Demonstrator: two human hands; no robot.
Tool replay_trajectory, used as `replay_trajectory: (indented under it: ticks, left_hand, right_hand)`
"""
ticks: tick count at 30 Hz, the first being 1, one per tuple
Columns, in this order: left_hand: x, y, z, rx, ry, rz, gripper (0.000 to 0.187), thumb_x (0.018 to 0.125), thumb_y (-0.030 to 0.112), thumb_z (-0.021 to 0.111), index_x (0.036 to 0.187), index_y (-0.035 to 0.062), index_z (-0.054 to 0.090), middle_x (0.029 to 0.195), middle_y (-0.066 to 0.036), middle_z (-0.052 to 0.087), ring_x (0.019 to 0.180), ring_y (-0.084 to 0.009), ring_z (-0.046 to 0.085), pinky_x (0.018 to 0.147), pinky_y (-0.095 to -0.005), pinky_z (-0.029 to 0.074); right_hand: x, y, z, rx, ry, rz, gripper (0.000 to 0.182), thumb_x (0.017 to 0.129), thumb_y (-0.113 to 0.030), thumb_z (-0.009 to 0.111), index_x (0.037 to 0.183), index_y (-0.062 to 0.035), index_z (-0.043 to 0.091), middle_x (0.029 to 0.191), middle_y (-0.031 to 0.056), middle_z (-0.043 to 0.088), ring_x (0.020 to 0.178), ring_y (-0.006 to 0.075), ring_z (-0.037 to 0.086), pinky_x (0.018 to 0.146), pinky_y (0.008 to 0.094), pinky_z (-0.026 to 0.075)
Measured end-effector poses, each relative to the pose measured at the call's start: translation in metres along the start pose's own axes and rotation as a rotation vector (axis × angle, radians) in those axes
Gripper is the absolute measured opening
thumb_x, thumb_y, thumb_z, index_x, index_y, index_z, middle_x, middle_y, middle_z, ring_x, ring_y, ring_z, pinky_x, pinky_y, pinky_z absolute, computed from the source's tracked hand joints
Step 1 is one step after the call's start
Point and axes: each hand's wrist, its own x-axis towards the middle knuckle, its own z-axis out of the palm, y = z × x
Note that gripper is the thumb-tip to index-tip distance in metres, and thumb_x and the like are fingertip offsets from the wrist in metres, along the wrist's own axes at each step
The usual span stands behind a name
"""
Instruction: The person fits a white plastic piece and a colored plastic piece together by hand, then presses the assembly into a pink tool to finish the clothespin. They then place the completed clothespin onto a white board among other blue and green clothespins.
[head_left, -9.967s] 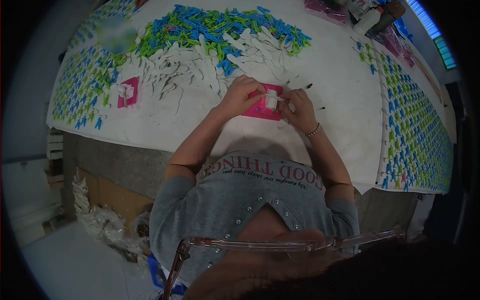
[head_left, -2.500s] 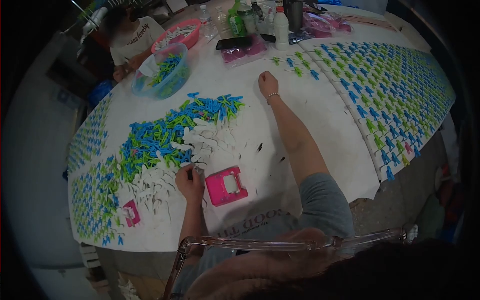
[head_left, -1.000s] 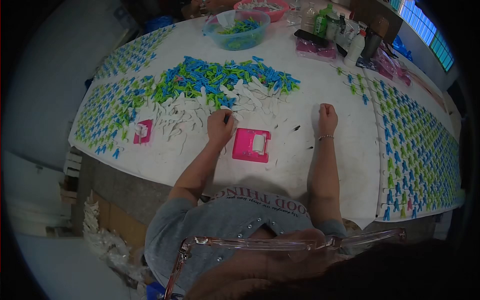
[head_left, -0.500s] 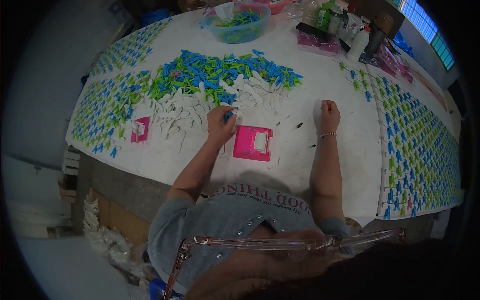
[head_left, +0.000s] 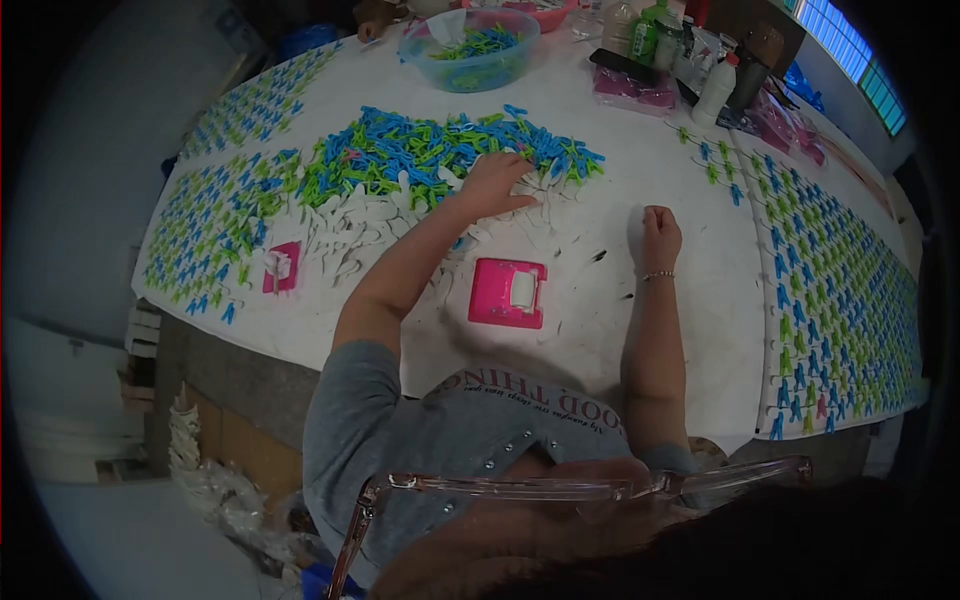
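My left hand [head_left: 498, 184] reaches over the white flat pieces [head_left: 350, 222] at the front edge of a heap of blue and green clips [head_left: 400, 145], its thumb and fingers apart. Below it on the table lies a pink block with a white insert [head_left: 507, 293]. Part of a blue clip [head_left: 460, 243] shows beside my left forearm. To the right, my right hand [head_left: 660, 238] rests on the table as a closed fist; whatever it may hold is hidden.
Rows of clips [head_left: 830, 290] cover the right side, and more [head_left: 200, 225] the left. A second pink block [head_left: 281, 267] sits left. Behind are a clear blue basin [head_left: 468, 66], a white bottle [head_left: 716, 90] and a dark phone [head_left: 624, 66]. Part of a person's hand [head_left: 372, 30] shows behind.
My left hand has moved up and right from near the pink block to the white pieces, and its fingers have opened. The blue clip it had is out of its fingers. My right hand stays in place.
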Motion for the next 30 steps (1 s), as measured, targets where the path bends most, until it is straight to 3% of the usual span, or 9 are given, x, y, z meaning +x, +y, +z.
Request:
replay_trajectory:
  ticks: [1,3,6,10,12,15,18,24,30]
  left_hand:
    - [0.008,-0.003,0.004,0.000,0.001,0.003,0.052,0.075,0.040,0.072,0.113,0.0070,0.060,0.114,-0.011,0.057,0.109,-0.0311,0.050,0.094,-0.0431,0.037]
    - [0.020,-0.009,0.015,0.231,-0.199,-0.009,0.068,0.071,0.057,0.068,0.118,0.0082,0.058,0.120,-0.010,0.055,0.117,-0.0313,0.046,0.098,-0.0460,0.033]
    - [0.025,-0.022,0.031,0.307,-0.193,0.006,0.078,0.068,0.068,0.063,0.118,0.0081,0.058,0.122,-0.011,0.055,0.119,-0.0322,0.044,0.101,-0.0460,0.031]
    - [0.023,-0.022,0.017,0.268,-0.298,-0.010,0.088,0.065,0.072,0.062,0.125,0.0075,0.054,0.129,-0.014,0.051,0.125,-0.0327,0.040,0.104,-0.0457,0.027]
    - [0.020,-0.016,-0.002,0.191,-0.576,-0.063,0.099,0.059,0.069,0.069,0.134,0.0095,0.044,0.134,-0.017,0.045,0.130,-0.0355,0.034,0.107,-0.0461,0.024]
    - [0.008,-0.022,-0.011,0.173,-0.696,0.028,0.104,0.054,0.063,0.076,0.135,0.0084,0.041,0.136,-0.015,0.043,0.131,-0.0334,0.034,0.108,-0.0465,0.022]
    - [0.000,-0.017,-0.020,0.235,-0.746,0.075,0.116,0.050,0.051,0.083,0.143,0.0087,0.028,0.138,-0.016,0.041,0.133,-0.0340,0.031,0.110,-0.0458,0.021]
    - [0.014,0.014,-0.028,0.282,-0.937,-0.042,0.116,0.051,0.037,0.083,0.145,0.0079,0.022,0.138,-0.018,0.039,0.131,-0.0343,0.034,0.110,-0.0438,0.022]
    - [-0.001,0.008,-0.020,0.317,-0.843,0.065,0.116,0.052,0.034,0.083,0.146,0.0080,0.021,0.130,-0.020,0.045,0.123,-0.0349,0.043,0.105,-0.0421,0.030]
  right_hand:
    - [0.000,0.000,0.000,0.003,-0.005,0.010,0.019,0.089,-0.024,0.059,0.091,-0.0068,0.065,0.071,0.0027,0.064,0.064,0.0124,0.058,0.063,0.0272,0.046]
    - [0.002,0.002,-0.001,0.004,-0.007,0.021,0.019,0.089,-0.024,0.059,0.091,-0.0066,0.065,0.071,0.0028,0.064,0.064,0.0124,0.058,0.063,0.0271,0.046]
    - [0.004,0.005,0.000,0.030,0.001,0.012,0.018,0.089,-0.024,0.060,0.090,-0.0066,0.065,0.071,0.0030,0.064,0.064,0.0120,0.057,0.063,0.0269,0.046]
    - [0.004,0.006,-0.001,0.034,0.001,0.014,0.017,0.088,-0.023,0.060,0.090,-0.0062,0.065,0.071,0.0022,0.064,0.064,0.0110,0.057,0.062,0.0260,0.046]
    - [0.004,0.005,-0.001,0.034,0.000,0.008,0.017,0.088,-0.022,0.060,0.090,-0.0061,0.065,0.070,0.0018,0.063,0.064,0.0106,0.056,0.062,0.0257,0.045]
    - [0.002,0.000,-0.003,0.047,-0.017,0.047,0.018,0.089,-0.021,0.060,0.090,-0.0036,0.065,0.073,0.0009,0.063,0.067,0.0084,0.055,0.064,0.0233,0.044]
    - [0.002,0.001,-0.002,0.055,-0.023,0.031,0.017,0.089,-0.020,0.060,0.090,-0.0035,0.065,0.073,0.0008,0.063,0.067,0.0082,0.055,0.064,0.0232,0.044]
    - [0.003,0.007,0.001,0.072,-0.023,0.037,0.016,0.088,-0.018,0.061,0.091,-0.0032,0.065,0.073,0.0008,0.063,0.067,0.0078,0.055,0.064,0.0225,0.044]
    - [0.005,0.013,0.002,0.114,-0.017,0.041,0.018,0.089,-0.022,0.061,0.091,-0.0050,0.066,0.074,0.0019,0.065,0.067,0.0098,0.058,0.064,0.0249,0.046]
